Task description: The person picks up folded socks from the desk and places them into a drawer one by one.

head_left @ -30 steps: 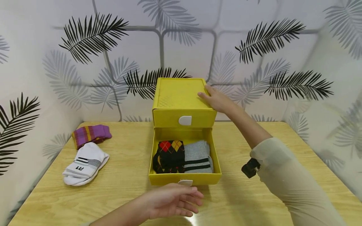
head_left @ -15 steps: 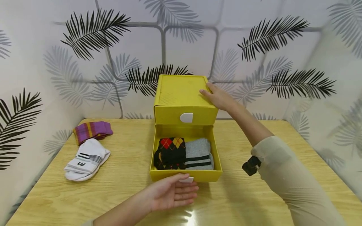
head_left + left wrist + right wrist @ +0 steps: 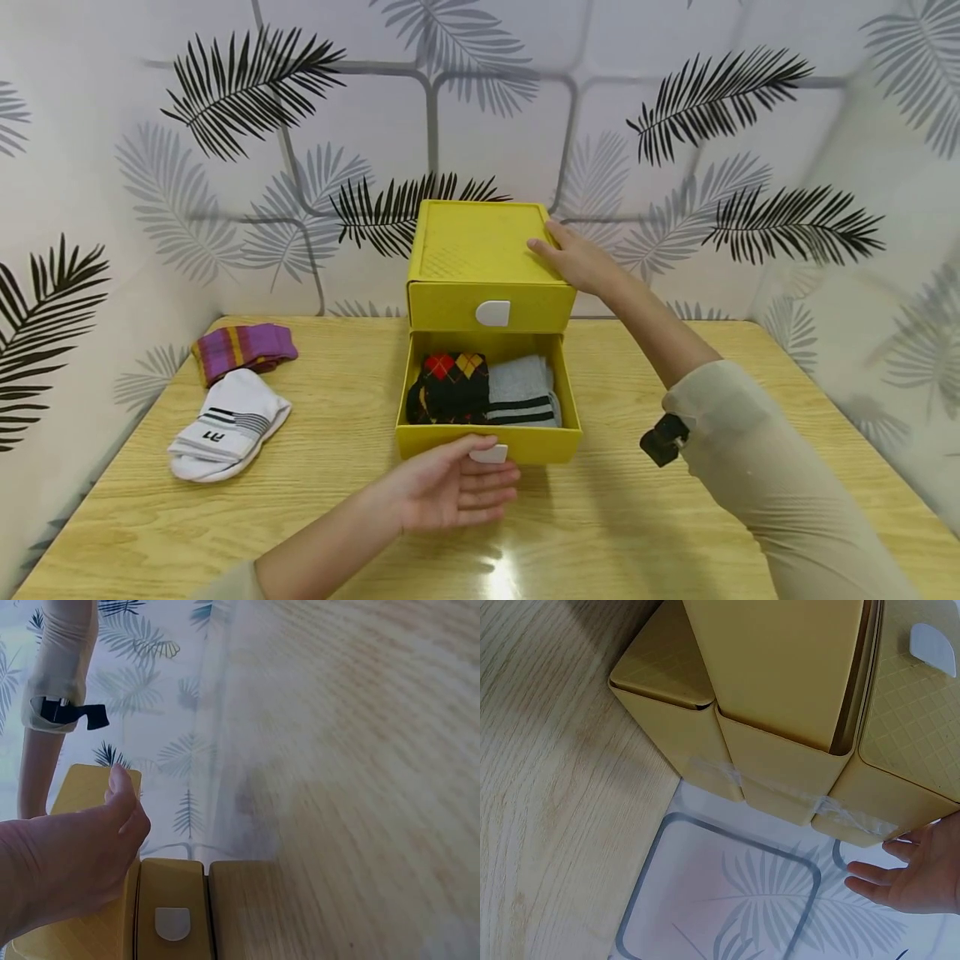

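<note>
A yellow drawer box (image 3: 480, 242) stands on the table with its middle drawer (image 3: 543, 446) partly out. Inside that drawer lie black argyle socks (image 3: 453, 396) and grey socks (image 3: 519, 387) with black stripes. My left hand (image 3: 446, 492) touches the drawer front by its white tab (image 3: 489, 454), fingers straight and thumb near the upper edge. On the box's top right edge rests my right hand (image 3: 577, 260), fingers extended. The right wrist view shows the box's side as stacked tiers, with the right hand (image 3: 922, 870) at the upper tier.
To the left on the table (image 3: 337, 500) lie folded white socks (image 3: 228, 425) and, behind them, purple striped socks (image 3: 247, 346). A leaf-patterned backdrop (image 3: 495, 133) rises close behind the box. A black wrist camera (image 3: 663, 440) sits at the right sleeve.
My left hand has come up to the drawer front, and the drawer has slid somewhat inward with the socks in it. The right hand has stayed on the box's edge.
</note>
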`<state>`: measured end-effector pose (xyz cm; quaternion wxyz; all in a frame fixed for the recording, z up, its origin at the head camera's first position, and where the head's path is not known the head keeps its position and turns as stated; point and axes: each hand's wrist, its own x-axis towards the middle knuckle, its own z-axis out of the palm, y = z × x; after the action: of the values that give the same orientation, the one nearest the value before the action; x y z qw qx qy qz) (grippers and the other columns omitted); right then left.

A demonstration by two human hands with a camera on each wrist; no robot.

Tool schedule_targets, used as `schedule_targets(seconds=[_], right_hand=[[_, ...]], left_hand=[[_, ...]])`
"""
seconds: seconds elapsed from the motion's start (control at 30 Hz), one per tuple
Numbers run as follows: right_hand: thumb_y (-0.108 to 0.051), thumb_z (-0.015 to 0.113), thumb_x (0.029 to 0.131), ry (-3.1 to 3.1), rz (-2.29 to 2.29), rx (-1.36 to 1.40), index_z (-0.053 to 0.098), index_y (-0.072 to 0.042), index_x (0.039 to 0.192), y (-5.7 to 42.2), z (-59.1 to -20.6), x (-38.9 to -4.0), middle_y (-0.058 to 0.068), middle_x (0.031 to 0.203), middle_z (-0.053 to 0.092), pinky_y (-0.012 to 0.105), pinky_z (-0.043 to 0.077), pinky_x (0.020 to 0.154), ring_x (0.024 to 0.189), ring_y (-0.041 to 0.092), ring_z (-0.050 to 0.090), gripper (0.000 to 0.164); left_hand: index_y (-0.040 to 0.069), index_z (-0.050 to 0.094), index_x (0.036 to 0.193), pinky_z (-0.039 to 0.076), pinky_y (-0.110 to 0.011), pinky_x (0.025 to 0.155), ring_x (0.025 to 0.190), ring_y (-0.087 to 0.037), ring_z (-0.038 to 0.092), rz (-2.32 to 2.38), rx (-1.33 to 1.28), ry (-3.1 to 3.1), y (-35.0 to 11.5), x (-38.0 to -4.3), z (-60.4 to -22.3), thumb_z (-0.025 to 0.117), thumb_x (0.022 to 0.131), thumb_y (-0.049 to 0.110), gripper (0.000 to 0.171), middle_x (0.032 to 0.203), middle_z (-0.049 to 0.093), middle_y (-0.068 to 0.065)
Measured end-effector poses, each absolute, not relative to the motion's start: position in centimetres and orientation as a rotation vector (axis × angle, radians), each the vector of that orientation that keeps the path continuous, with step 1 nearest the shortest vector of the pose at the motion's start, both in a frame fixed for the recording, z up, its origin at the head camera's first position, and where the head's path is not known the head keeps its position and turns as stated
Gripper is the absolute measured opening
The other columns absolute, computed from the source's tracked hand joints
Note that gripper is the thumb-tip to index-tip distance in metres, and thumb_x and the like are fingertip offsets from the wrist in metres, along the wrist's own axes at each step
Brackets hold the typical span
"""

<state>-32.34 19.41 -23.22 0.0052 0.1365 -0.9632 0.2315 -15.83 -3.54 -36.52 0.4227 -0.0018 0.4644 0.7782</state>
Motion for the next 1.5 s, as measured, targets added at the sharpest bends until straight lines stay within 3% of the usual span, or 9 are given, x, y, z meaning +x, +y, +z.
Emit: schedule_targets(seconds=[0.17, 0.47, 0.7, 0.9, 1.2, 1.5], right_hand=[[-0.049, 0.028, 0.097, -3.023, 0.727, 0.423, 0.008, -0.004, 0.148, 19.3, -23.3, -32.4, 0.020, 0.150, 0.009, 0.047, 0.009, 0.107, 0.136, 0.033, 0.009, 0.071], [-0.049, 0.027, 0.098, -3.030, 0.715, 0.407, 0.007, -0.006, 0.148, 19.4, -23.5, -32.4, 0.019, 0.150, 0.010, 0.048, 0.010, 0.107, 0.135, 0.034, 0.010, 0.070], [-0.050, 0.027, 0.097, -3.028, 0.748, 0.404, 0.007, -0.005, 0.148, 19.4, -23.7, -32.4, 0.019, 0.150, 0.009, 0.047, 0.010, 0.107, 0.136, 0.033, 0.009, 0.071], [-0.050, 0.028, 0.097, -3.023, 0.768, 0.398, 0.007, -0.005, 0.148, 19.5, -23.6, -32.3, 0.019, 0.150, 0.008, 0.048, 0.009, 0.107, 0.135, 0.033, 0.008, 0.071], [-0.051, 0.028, 0.097, -3.024, 0.761, 0.399, 0.007, -0.005, 0.148, 19.5, -23.6, -32.5, 0.019, 0.150, 0.008, 0.048, 0.009, 0.107, 0.136, 0.033, 0.008, 0.072], [-0.051, 0.028, 0.097, -3.024, 0.766, 0.391, 0.007, -0.005, 0.148, 19.4, -23.5, -32.6, 0.020, 0.150, 0.008, 0.048, 0.009, 0.107, 0.136, 0.033, 0.008, 0.073]], left_hand=[[-0.002, 0.054, 0.111, 0.041, -0.041, 0.093, 0.105, -0.026, 0.056, 1.950, -0.014, 1.168, -3.3, -16.6, -36.3, 0.054, 0.092, 0.035, 0.041, 0.109, 0.062, -0.013], [-0.001, 0.054, 0.112, 0.041, -0.041, 0.093, 0.111, -0.029, 0.052, 1.959, -0.029, 1.179, -2.7, -18.2, -36.3, 0.055, 0.091, 0.037, 0.043, 0.108, 0.063, -0.012], [-0.001, 0.056, 0.110, 0.041, -0.041, 0.092, 0.115, -0.031, 0.049, 1.992, -0.062, 1.175, -2.3, -19.4, -36.2, 0.056, 0.091, 0.037, 0.042, 0.116, 0.059, -0.015], [-0.001, 0.057, 0.107, 0.042, -0.041, 0.092, 0.105, -0.026, 0.056, 2.009, -0.081, 1.193, -2.1, -20.4, -36.0, 0.056, 0.091, 0.037, 0.041, 0.124, 0.054, -0.018], [0.001, 0.057, 0.103, 0.043, -0.041, 0.091, 0.101, -0.025, 0.057, 2.040, -0.104, 1.180, -1.8, -22.1, -35.9, 0.056, 0.091, 0.035, 0.037, 0.134, 0.044, -0.019], [-0.003, 0.057, 0.105, 0.045, -0.039, 0.088, 0.105, -0.027, 0.056, 2.058, -0.122, 1.205, -1.5, -23.6, -35.8, 0.058, 0.090, 0.036, 0.042, 0.125, 0.052, -0.018]])
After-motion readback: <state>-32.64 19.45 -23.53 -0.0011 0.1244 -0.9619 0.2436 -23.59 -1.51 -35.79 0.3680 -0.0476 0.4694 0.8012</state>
